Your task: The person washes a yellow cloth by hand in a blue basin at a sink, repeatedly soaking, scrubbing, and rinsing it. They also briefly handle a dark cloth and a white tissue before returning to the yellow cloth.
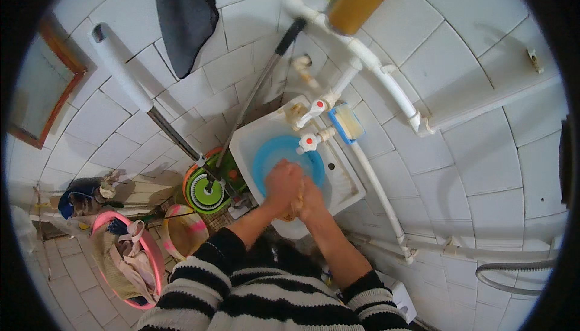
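Note:
My left hand [283, 181] and my right hand [310, 195] are pressed together over a blue plastic basin [261, 158]. The basin sits in a white sink [247, 143] and seems to hold cloudy water. A yellowish-tan patch [297, 202] shows between my wrists, near the sink's front edge; I cannot tell whether it is a cloth in my hands or something on the sink. My palms and most fingers are hidden. Just beyond my hands, two white taps with red-dotted handles, an upper tap [310, 114] and a lower tap [308, 143], reach over the basin.
A blue soap dish [335, 124] holding a pale bar of soap [349, 121] is beside the taps. White pipes [378, 172] run along the tiled wall. Left of the sink stand mop handles [170, 129], a green spin-mop bucket [206, 192], another bucket [186, 231] and a pink laundry basket [156, 258].

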`<state>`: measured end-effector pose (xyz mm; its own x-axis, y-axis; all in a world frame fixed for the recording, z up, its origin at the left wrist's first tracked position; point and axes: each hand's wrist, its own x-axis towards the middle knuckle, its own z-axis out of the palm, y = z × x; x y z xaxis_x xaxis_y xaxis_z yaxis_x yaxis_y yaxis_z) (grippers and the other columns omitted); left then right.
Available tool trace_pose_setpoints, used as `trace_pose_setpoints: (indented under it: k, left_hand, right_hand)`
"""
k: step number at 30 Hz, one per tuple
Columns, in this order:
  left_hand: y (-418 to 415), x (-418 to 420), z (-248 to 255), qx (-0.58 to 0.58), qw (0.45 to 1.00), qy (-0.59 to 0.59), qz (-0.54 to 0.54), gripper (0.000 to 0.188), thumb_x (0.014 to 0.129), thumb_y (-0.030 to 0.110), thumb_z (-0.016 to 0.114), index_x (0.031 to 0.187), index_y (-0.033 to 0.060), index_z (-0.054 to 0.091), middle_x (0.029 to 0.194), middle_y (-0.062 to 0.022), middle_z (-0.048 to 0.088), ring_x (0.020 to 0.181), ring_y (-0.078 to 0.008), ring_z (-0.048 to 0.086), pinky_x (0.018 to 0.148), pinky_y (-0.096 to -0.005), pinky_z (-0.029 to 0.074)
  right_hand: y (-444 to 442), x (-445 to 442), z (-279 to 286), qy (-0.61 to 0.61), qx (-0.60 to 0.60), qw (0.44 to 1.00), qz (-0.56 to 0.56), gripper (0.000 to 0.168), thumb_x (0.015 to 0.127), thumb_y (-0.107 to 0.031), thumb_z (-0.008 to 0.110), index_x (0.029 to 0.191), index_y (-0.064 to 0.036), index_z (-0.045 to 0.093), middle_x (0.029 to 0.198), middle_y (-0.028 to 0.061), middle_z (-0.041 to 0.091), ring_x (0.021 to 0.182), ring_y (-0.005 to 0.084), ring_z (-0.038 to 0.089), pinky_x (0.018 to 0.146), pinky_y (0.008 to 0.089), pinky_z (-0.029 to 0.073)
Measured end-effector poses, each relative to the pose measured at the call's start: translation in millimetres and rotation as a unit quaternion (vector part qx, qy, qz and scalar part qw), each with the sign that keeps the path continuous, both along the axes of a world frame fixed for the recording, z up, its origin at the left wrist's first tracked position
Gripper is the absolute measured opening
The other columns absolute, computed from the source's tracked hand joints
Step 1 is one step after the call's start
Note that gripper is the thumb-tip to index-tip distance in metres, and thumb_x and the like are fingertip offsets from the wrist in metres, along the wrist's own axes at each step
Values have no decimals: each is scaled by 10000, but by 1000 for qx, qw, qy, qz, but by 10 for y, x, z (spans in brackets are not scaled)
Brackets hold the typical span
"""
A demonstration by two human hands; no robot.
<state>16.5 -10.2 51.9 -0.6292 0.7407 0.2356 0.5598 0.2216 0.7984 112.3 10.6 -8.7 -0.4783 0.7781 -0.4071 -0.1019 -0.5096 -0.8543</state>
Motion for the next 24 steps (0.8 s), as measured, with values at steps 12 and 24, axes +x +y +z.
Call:
trace_pose_setpoints:
  k: [12, 24]
  left_hand:
    - [-645, -1223, 11, -217, 897, 137, -361, 266, 766, 246, 685, 872, 31, 570, 905, -111, 522, 829, -218, 524, 740, -320, 431]
    - [-472, -995, -244, -16, 803, -549, -230, 460, 855, 131, 606, 1221, 82, 332, 1167, -97, 490, 1043, -212, 532, 826, -367, 495]
  right_hand:
    - [497, 506, 857, -101, 90, 989, 66, 201, 817, -17, 570, 1013, -34, 528, 945, 40, 560, 894, 134, 540, 730, 272, 452]
    - [-271, -74, 995, -83, 288, 943, 144, 249, 791, 40, 578, 1007, -65, 517, 944, 18, 526, 899, 125, 531, 798, 257, 448]
